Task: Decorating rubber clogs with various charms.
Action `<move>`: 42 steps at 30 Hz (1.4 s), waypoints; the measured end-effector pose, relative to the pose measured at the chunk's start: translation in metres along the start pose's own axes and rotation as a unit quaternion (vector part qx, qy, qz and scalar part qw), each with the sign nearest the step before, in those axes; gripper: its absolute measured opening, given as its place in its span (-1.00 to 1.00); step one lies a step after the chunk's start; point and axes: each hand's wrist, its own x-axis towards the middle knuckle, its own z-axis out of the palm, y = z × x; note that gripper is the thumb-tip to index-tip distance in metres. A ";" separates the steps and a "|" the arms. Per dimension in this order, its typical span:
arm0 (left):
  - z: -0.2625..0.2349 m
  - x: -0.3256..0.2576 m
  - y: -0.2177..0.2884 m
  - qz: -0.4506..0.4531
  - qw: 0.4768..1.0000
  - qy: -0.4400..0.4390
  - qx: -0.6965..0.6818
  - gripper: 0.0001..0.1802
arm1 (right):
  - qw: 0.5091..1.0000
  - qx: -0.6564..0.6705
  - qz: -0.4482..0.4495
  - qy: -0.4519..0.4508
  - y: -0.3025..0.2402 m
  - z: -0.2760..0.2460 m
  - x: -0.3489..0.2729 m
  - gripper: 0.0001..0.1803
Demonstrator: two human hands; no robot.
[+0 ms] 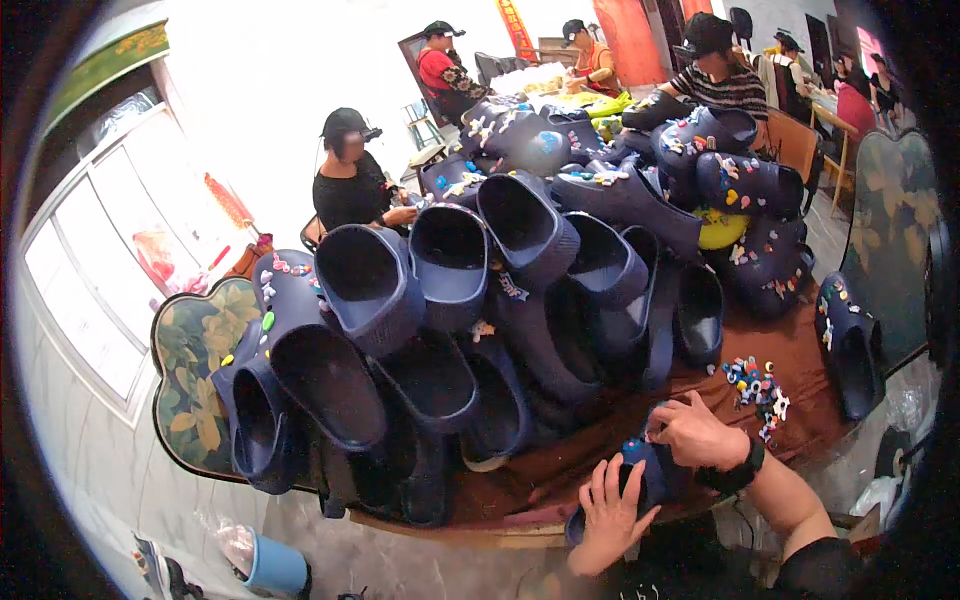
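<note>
The left hand (608, 512) cups a navy clog (645, 478) from below at the near edge of the counter (560, 465), its fingers (600, 480) spread against the sole. The right hand (700, 432) rests on top of the same clog, fingertips pressed at small coloured charms on its upper. Just beside that hand lies a loose scatter of charms (757, 385) on the brown cloth. A big heap of navy clogs (480, 290) fills the counter behind. Other people (352, 180) sit around the far side.
</note>
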 end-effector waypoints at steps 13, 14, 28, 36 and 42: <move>-0.012 0.009 0.003 -0.009 1.000 -0.027 -0.002 -0.05 | 0.945 0.263 0.110 -0.157 0.050 -0.006 0.069 -0.61; -0.010 0.009 0.004 -0.006 1.000 -0.024 -0.002 -0.04 | 0.962 0.205 0.088 -0.160 0.053 -0.003 0.072 -0.58; -0.024 0.015 0.001 -0.012 1.000 -0.027 -0.001 0.00 | 0.973 0.190 -0.050 -0.123 0.067 0.012 0.083 -0.52; 0.003 -0.007 -0.003 0.004 1.000 -0.008 -0.017 -0.02 | 0.805 0.516 0.261 -0.133 0.048 0.030 0.031 -0.47; -0.002 0.000 -0.002 0.016 1.000 0.008 0.005 -0.04 | 0.772 0.568 0.253 -0.136 0.036 -0.011 0.024 -0.43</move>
